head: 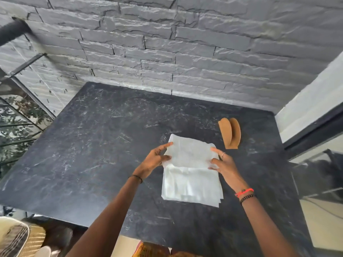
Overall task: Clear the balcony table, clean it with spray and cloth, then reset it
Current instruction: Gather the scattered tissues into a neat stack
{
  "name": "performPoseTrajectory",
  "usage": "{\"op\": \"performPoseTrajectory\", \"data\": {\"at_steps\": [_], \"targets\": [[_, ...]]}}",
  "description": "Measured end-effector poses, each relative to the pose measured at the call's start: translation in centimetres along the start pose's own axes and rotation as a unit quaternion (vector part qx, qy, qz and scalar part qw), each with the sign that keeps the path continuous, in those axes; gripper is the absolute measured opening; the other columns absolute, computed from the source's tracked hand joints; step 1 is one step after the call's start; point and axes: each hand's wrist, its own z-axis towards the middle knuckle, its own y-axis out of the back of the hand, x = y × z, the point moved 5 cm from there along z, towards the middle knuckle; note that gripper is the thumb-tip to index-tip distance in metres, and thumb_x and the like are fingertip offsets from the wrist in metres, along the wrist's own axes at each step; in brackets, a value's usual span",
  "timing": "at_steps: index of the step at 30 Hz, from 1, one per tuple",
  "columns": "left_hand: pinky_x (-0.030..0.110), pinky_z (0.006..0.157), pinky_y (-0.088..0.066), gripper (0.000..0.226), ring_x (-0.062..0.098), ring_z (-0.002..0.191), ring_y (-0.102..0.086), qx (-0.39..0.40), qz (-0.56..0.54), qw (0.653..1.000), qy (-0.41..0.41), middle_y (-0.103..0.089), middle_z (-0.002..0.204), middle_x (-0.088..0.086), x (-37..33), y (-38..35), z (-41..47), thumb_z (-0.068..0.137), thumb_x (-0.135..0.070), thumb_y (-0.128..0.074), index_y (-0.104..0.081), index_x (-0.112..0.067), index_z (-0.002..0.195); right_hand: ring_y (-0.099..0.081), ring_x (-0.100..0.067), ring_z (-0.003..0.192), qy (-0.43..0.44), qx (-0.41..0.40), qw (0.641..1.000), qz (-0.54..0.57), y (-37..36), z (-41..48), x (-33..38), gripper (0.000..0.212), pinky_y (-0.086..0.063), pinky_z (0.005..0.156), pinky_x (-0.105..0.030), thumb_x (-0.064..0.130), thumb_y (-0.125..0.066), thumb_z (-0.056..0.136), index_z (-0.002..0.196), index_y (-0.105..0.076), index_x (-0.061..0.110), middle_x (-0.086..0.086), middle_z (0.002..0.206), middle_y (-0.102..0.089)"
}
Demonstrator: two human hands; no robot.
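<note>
Holding stack of thin white paper napkins (191,154) over dark scuffed stone tabletop (104,145): my left hand (156,160) and right hand (224,165) each pinch one side edge. Tan wooden twin-leaf napkin holder (230,133) stands forward-right, nearer right hand. Slot runs near-to-far, I judge.

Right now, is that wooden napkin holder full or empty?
Empty. Nothing shows between the two upright panels of the wooden holder; the white napkins are apart from it, gripped by the left hand and right hand.
</note>
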Motion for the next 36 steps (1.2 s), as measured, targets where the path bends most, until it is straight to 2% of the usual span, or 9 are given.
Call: {"op": "performPoseTrajectory", "data": {"at_steps": [3,6,8,12,16,22,25,29,36], "targets": [[0.004,0.074,-0.048,0.060,0.003,0.124,-0.040,-0.003,0.053,0.998,-0.019,-0.045,0.134,-0.003,1.0,-1.2,-0.9,0.090,0.007,-0.058,-0.045,-0.019,0.143,-0.065,-0.004,0.070,0.002,-0.022,0.999,-0.032,1.2,-2.1,-1.2,0.054,-0.058,0.059,-0.021,-0.007,-0.048,0.088,0.138,-0.047,0.014,0.003,0.121,-0.056],[0.009,0.073,-0.047,0.061,0.003,0.086,-0.056,-0.012,0.121,0.992,-0.030,-0.054,0.131,0.012,2.6,-2.0,-1.3,0.088,0.008,-0.059,-0.046,-0.018,0.141,-0.051,0.002,0.048,-0.008,-0.022,0.997,-0.080,1.7,-3.4,-2.7,0.059,-0.059,0.058,-0.020,-0.010,-0.045,0.086,0.140,-0.046,0.013,0.005,0.103,-0.054],[0.007,0.068,-0.044,0.059,-0.002,0.072,-0.056,-0.028,0.160,0.986,-0.035,-0.054,0.133,0.023,3.9,-2.2,-1.3,0.086,0.011,-0.060,-0.048,-0.011,0.140,-0.055,0.005,0.056,-0.019,-0.014,0.994,-0.111,1.6,-4.0,-3.5,0.060,-0.059,0.060,-0.021,-0.010,-0.045,0.086,0.141,-0.043,0.012,0.004,0.113,-0.053],[0.006,0.066,-0.045,0.047,0.009,0.087,-0.059,-0.056,0.188,0.980,-0.020,-0.057,0.126,0.018,6.2,-2.4,-1.3,0.089,0.002,-0.063,-0.054,-0.012,0.133,-0.056,-0.012,0.104,-0.025,-0.008,0.987,-0.159,1.5,-4.4,-4.6,0.060,-0.058,0.059,-0.019,-0.011,-0.043,0.086,0.143,-0.039,0.010,0.001,0.153,-0.031],[0.014,0.064,-0.045,0.032,-0.001,0.072,-0.067,-0.094,0.116,0.989,0.009,-0.064,0.102,0.003,7.2,-2.4,-1.3,0.095,-0.013,-0.059,-0.059,-0.013,0.127,-0.063,-0.017,0.091,-0.030,0.011,0.979,-0.200,1.4,-4.4,-5.0,0.062,-0.056,0.055,-0.019,-0.007,-0.044,0.087,0.144,-0.037,0.014,0.004,0.156,-0.025],[0.013,0.071,-0.051,0.033,0.011,0.086,-0.061,-0.131,0.046,0.990,-0.020,-0.063,0.117,0.007,5.9,-2.2,-1.7,0.089,0.008,-0.059,-0.061,-0.009,0.118,-0.067,-0.021,0.064,-0.022,0.011,0.977,-0.211,1.8,-4.5,-3.8,0.059,-0.054,0.070,-0.036,-0.002,-0.047,0.090,0.144,-0.038,0.018,0.005,0.156,-0.024],[0.013,0.080,-0.051,0.037,0.008,0.091,-0.062,-0.121,0.062,0.989,-0.059,-0.062,0.123,-0.001,4.7,-1.9,-2.2,0.086,0.011,-0.061,-0.063,-0.007,0.118,-0.066,-0.017,0.073,0.005,0.007,0.977,-0.213,2.0,-4.8,-3.1,0.060,-0.054,0.054,-0.018,-0.005,-0.047,0.089,0.144,-0.038,0.016,0.004,0.156,-0.026],[0.018,0.089,-0.052,0.045,0.011,0.100,-0.063,-0.100,0.057,0.991,-0.074,-0.061,0.126,0.001,4.2,-1.7,-2.8,0.085,0.017,-0.058,-0.062,-0.009,0.121,-0.065,-0.025,0.086,0.006,0.020,0.970,-0.241,1.7,-5.4,-3.6,0.062,-0.059,0.070,-0.039,-0.006,-0.047,0.089,0.146,-0.035,0.016,0.007,0.156,-0.023],[0.030,0.099,-0.046,0.051,0.025,0.127,-0.051,-0.107,0.097,0.989,-0.024,-0.051,0.139,0.005,6.6,-1.4,-2.7,0.083,0.025,-0.051,-0.059,-0.006,0.124,-0.060,-0.019,0.103,0.013,0.047,0.938,-0.343,0.6,-5.9,-6.2,0.065,-0.059,0.065,-0.035,-0.005,-0.044,0.085,0.147,-0.030,0.010,0.005,0.157,-0.019]]}}
